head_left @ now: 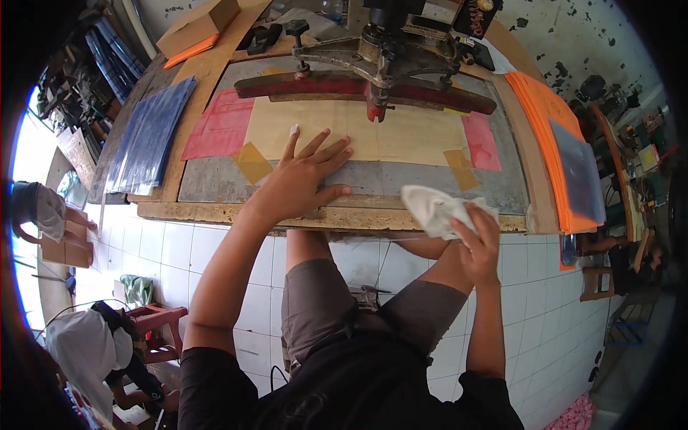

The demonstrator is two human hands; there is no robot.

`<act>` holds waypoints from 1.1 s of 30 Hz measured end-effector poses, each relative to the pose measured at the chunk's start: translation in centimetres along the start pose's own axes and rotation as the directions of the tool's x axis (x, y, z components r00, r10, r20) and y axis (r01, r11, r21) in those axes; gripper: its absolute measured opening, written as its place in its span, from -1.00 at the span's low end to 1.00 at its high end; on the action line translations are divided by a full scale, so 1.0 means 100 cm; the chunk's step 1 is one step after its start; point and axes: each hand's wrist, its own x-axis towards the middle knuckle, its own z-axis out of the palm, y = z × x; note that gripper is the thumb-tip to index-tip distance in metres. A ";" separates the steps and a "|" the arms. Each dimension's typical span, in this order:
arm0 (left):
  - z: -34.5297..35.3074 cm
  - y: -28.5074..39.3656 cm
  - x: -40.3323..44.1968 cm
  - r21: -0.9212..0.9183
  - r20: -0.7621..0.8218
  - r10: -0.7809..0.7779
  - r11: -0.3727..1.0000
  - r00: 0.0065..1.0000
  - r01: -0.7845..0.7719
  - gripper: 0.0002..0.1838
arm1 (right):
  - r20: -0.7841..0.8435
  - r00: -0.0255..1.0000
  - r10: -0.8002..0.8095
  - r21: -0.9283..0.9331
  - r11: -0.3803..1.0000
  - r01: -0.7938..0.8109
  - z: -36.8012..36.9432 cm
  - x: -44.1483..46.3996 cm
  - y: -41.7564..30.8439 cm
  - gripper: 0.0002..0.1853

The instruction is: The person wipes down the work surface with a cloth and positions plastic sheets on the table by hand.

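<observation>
My left hand (309,172) rests flat with spread fingers over the near edge of a pale yellow sheet (301,122). Something small and white (294,130) shows at the tip of its little finger. In my right hand (481,244) is a crumpled white cloth (432,208), held at the bench's front edge. Pink sheets (222,125) flank the yellow one, with brown tape (252,163) at its near corners. Above the sheet's far side stands a press head with a long red bar (308,84).
Stacked clear-blue plastic sheets (149,132) lie at the left. Orange sheets (541,107) with a blue plastic piece on top lie at the right. A cardboard box (197,27) sits at the back left. Other people (93,358) are at both sides, near a red stool (161,326).
</observation>
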 end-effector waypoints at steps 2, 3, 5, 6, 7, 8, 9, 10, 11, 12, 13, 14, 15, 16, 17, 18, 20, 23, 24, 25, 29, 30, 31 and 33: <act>-0.001 0.002 0.000 0.004 0.004 -0.006 1.000 1.000 0.006 -0.22 | -0.054 0.998 -0.019 0.027 0.999 0.020 0.009 -0.010 -0.004 -0.56; -0.001 0.003 0.001 0.004 0.007 -0.007 1.000 1.000 0.007 -0.22 | -0.082 0.996 -0.029 0.039 0.999 0.032 0.012 -0.009 -0.010 -0.57; -0.003 0.004 0.001 0.005 0.019 -0.008 1.000 1.000 0.007 -0.22 | -0.012 0.989 -0.147 0.181 0.972 0.147 0.024 0.015 -0.054 -0.60; -0.003 0.004 0.001 0.007 0.021 -0.009 1.000 1.000 0.009 -0.21 | -0.005 0.987 -0.160 0.246 0.957 0.156 0.041 0.022 -0.076 -0.63; -0.003 0.004 0.001 0.010 0.025 -0.010 1.000 1.000 0.010 -0.21 | -0.041 0.977 -0.208 0.306 0.928 0.210 0.057 0.033 -0.098 -0.63; -0.003 0.004 0.001 0.013 0.028 -0.012 1.000 1.000 0.011 -0.21 | -0.023 0.964 -0.265 0.351 0.901 0.256 0.066 0.044 -0.116 -0.64; -0.002 0.004 0.001 0.006 0.027 -0.012 1.000 1.000 0.012 -0.21 | -0.015 0.956 -0.292 0.347 0.896 0.279 0.074 0.052 -0.130 -0.69; -0.002 0.004 0.001 -0.001 0.026 -0.013 1.000 1.000 0.013 -0.21 | -0.032 0.954 -0.297 0.332 0.897 0.290 0.078 0.055 -0.132 -0.71; -0.003 0.004 0.000 -0.008 0.027 -0.014 1.000 1.000 0.014 -0.21 | -0.048 0.953 -0.301 0.318 0.900 0.300 0.082 0.056 -0.133 -0.73; -0.003 0.004 0.000 -0.011 0.026 -0.014 1.000 1.000 0.014 -0.21 | -0.062 0.951 -0.303 0.304 0.902 0.307 0.086 0.054 -0.134 -0.75; -0.004 0.004 0.000 -0.016 0.024 -0.013 1.000 1.000 0.014 -0.21 | -0.089 0.950 -0.298 0.241 0.920 0.311 0.085 0.042 -0.118 -0.76; -0.004 0.004 0.000 -0.020 0.020 -0.011 1.000 1.000 0.012 -0.21 | -0.116 0.949 -0.292 0.177 0.934 0.309 0.083 0.030 -0.103 -0.78; -0.005 0.003 0.001 -0.014 0.023 -0.009 1.000 1.000 0.009 -0.20 | -0.124 0.960 -0.253 0.150 0.951 0.270 0.073 0.017 -0.081 -0.75; -0.004 0.002 0.001 -0.009 0.024 -0.005 1.000 1.000 0.005 -0.20 | -0.131 0.968 -0.213 0.123 0.966 0.229 0.063 0.003 -0.059 -0.71; -0.003 0.002 0.001 -0.006 0.024 -0.002 1.000 1.000 0.002 -0.20 | -0.139 0.975 -0.172 0.098 0.978 0.187 0.054 -0.010 -0.037 -0.67; -0.002 0.002 0.001 -0.010 0.025 -0.006 1.000 1.000 0.006 -0.19 | -0.146 0.986 -0.084 0.060 0.994 0.094 0.038 -0.021 -0.016 -0.65; -0.001 0.002 0.002 -0.014 0.025 -0.010 1.000 1.000 0.010 -0.17 | -0.180 0.983 0.046 0.018 0.999 -0.043 0.010 -0.040 0.027 -0.59; 0.003 0.003 -0.001 -0.031 -0.008 0.001 1.000 1.000 -0.001 -0.19 | -0.031 0.951 0.308 0.102 0.947 -0.304 -0.044 -0.040 0.062 -0.48; 0.004 0.004 -0.003 -0.047 -0.020 0.001 0.999 1.000 -0.002 -0.21 | -0.014 0.905 0.426 0.050 0.904 -0.424 -0.058 -0.041 0.072 -0.50; 0.005 0.004 -0.004 -0.061 -0.033 0.000 0.998 0.999 -0.002 -0.22 | -0.102 0.863 0.495 0.088 0.868 -0.488 -0.068 -0.032 0.080 -0.52; 0.011 0.019 -0.022 -0.061 -0.118 -0.025 0.998 0.993 0.017 -0.28 | -0.187 0.822 0.538 -0.138 0.814 -0.564 -0.076 -0.015 0.115 -0.50; 0.011 0.024 -0.029 -0.052 -0.125 -0.030 0.998 0.992 0.024 -0.29 | -0.201 0.861 0.467 -0.169 0.849 -0.500 -0.071 -0.010 0.106 -0.45; 0.010 0.031 -0.036 -0.043 -0.134 -0.036 0.999 0.990 0.031 -0.29 | -0.214 0.895 0.392 -0.200 0.879 -0.433 -0.064 -0.002 0.083 -0.41; 0.015 0.041 -0.052 -0.030 -0.155 -0.051 0.998 0.987 0.047 -0.31 | -0.091 0.956 0.277 -0.078 0.956 -0.284 -0.046 0.011 0.024 -0.32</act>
